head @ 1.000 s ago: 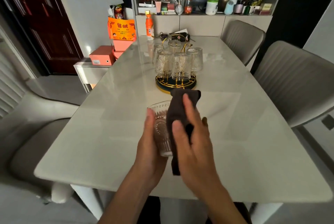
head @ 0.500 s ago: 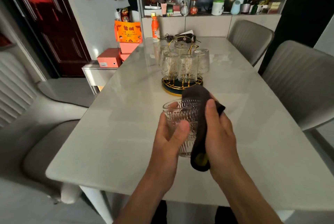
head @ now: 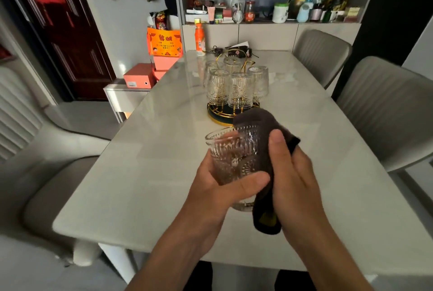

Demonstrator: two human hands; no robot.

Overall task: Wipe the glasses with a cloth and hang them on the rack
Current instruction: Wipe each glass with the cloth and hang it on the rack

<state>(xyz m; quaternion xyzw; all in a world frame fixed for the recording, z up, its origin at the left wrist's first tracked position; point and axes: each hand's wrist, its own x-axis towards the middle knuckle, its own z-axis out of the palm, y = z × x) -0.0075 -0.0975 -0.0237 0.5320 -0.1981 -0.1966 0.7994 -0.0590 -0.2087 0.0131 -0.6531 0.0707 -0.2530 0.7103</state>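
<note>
The left hand (head: 222,187) holds a patterned glass (head: 232,157) upright above the table (head: 140,173), its grip wrapped around the lower body with the thumb across the front. The right hand (head: 293,173) grips a dark cloth (head: 262,126) and presses it against the right side of the glass, the cloth folding over the rim. Farther back on the table, the gold rack (head: 225,114) carries several glasses (head: 239,89) hung upside down.
</note>
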